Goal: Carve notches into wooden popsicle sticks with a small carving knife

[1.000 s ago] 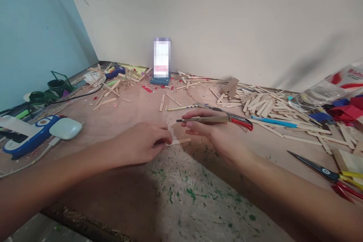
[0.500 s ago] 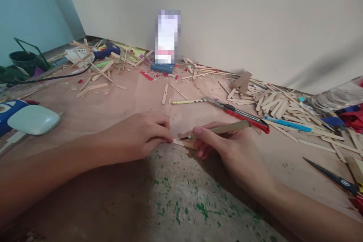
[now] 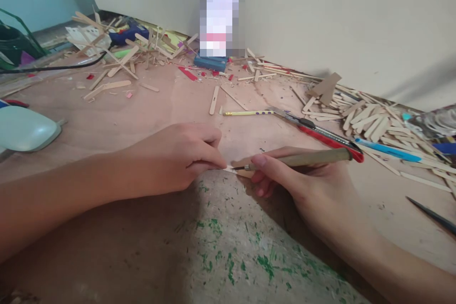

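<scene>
My left hand [image 3: 188, 154] is closed on the left end of a popsicle stick [image 3: 244, 174], its fingertips pinching it down on the table. In my right hand [image 3: 306, 183] is a craft knife [image 3: 309, 157] with a thick wooden handle, a metal collar and a thin dark point. The handle lies between thumb and fingers like a pen. Its tip touches or nearly touches the stick, just right of my left fingertips. My right fingers cover the stick's far end.
Beyond my hands lie a yellow pencil [image 3: 247, 113] and a red snap-off cutter [image 3: 320, 135]. A blue pen [image 3: 388, 149] and a heap of popsicle sticks [image 3: 370, 121] are on the right, with scissors [image 3: 431, 213] nearer. A phone [image 3: 219, 9] stands against the wall; a white mouse-like object [image 3: 30, 128] sits left.
My view has shifted, so the table items appear higher and farther out. The knife tip has moved slightly left, closer to my left fingertips. Both hands keep their grip.
</scene>
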{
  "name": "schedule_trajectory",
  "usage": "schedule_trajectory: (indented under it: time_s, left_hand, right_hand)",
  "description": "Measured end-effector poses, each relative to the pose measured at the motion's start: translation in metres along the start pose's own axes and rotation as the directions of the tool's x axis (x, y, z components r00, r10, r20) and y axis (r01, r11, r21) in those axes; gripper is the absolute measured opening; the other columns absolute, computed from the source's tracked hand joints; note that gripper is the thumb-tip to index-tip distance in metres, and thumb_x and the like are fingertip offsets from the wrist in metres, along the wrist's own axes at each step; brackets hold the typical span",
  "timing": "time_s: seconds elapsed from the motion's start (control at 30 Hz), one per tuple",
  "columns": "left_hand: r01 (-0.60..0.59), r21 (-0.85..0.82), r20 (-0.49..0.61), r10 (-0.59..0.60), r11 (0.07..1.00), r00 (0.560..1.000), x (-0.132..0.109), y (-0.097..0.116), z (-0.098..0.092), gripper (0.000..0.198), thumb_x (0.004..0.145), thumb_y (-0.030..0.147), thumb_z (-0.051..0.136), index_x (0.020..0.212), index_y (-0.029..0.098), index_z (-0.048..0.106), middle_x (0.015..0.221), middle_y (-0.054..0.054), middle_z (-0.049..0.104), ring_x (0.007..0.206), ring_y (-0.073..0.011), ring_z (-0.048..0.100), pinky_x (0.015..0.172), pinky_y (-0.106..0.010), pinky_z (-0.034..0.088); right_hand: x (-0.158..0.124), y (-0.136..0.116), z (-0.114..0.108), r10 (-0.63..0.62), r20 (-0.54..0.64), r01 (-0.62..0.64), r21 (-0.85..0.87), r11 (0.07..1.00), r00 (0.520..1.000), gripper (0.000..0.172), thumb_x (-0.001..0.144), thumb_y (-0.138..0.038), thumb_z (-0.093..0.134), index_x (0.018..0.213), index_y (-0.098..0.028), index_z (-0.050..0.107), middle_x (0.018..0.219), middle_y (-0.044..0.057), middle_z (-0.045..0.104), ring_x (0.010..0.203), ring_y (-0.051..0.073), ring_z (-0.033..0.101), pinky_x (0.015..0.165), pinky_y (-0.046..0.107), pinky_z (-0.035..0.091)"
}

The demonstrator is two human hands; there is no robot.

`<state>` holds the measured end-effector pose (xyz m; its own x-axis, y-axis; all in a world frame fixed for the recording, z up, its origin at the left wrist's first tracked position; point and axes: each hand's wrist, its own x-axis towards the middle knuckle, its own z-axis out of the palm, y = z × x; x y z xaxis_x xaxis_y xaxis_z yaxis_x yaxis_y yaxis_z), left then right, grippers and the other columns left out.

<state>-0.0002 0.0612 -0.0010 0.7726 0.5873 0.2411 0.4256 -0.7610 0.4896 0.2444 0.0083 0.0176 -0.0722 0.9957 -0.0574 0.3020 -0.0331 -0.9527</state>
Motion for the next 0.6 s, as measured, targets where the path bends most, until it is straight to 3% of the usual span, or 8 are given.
schedule_trajectory:
  time_s: [0.27,0.47,0.6]
  left_hand:
    - [0.006,-0.002,-0.017,-0.006,1.0,1.0,0.0007,-0.0001,-0.001,0.032,0.101,0.011,0.061,0.101,0.029,0.088,0.082,0.001,0.063,0.073,-0.0106,0.059,0.067,-0.025,0.04]
    - [0.037,-0.046,-0.013,-0.038,0.998,0.999,0.0018,0.0,-0.002,0.037,0.098,0.008,0.059,0.103,0.029,0.089,0.077,0.002,0.061,0.069,-0.0089,0.057,0.064,-0.024,0.039]
    - [0.089,-0.047,-0.007,-0.089,0.995,0.996,0.0036,0.0024,-0.0022,0.036,0.097,0.008,0.062,0.101,0.032,0.089,0.072,0.004,0.06,0.065,-0.0078,0.056,0.062,-0.023,0.038]
  right_hand:
    - [-0.0025,0.0018,0.0003,0.012,-0.004,-0.012,0.005,1.0,1.0,0.025,0.09,-0.039,0.086,0.071,-0.023,0.082,0.063,0.004,0.075,0.053,0.013,0.068,0.049,0.019,0.057]
    - [-0.0063,0.0055,0.0034,0.076,-0.008,-0.075,0.075,0.994,0.997,0.028,0.088,-0.046,0.088,0.077,-0.021,0.082,0.074,0.007,0.08,0.059,0.016,0.071,0.052,0.025,0.059]
    - [-0.0074,0.0042,0.0027,0.05,-0.026,-0.05,0.019,0.999,0.998,0.029,0.092,-0.044,0.084,0.075,-0.021,0.081,0.075,0.008,0.08,0.063,0.018,0.073,0.056,0.027,0.062]
